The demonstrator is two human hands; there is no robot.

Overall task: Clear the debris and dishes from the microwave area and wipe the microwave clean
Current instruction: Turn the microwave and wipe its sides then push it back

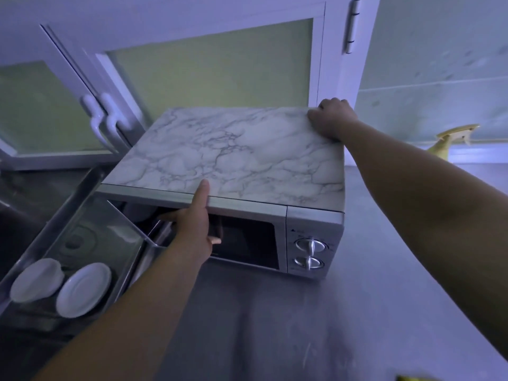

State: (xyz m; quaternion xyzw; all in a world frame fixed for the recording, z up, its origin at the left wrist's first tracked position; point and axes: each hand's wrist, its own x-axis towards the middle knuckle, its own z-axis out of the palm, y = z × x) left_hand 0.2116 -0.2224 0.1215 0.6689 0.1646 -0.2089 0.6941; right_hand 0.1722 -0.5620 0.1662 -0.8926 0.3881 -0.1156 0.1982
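No brand or label can be read; the small markings on the control panel (314,237) beside the two knobs (312,246) are too fine to make out.

The setting is a dim kitchen. At the far left, two white plates (83,290) lie side by side on a steel surface below the open microwave door (110,235), which swings out to the left. Behind stands a white cabinet (214,64) with frosted panes and paired white handles (110,125). A grey countertop (302,325) fills the foreground and runs to the right, where a pale tiled wall (439,64) rises. A yellow spray bottle (450,141) stands on the counter by that wall, well to the right of the microwave.

The microwave (233,149) sits on the countertop in front of the cabinet, its top covered in a grey-veined marble pattern. The left hand (198,226) is at the upper front edge of the open cavity: the index finger lies straight up against that edge with its tip on the marble top, the thumb points left, and the remaining fingers curl inside the opening. Whether they hold anything cannot be told. The right hand (331,119) grips the far right corner of the top, fingers curled over the edge.
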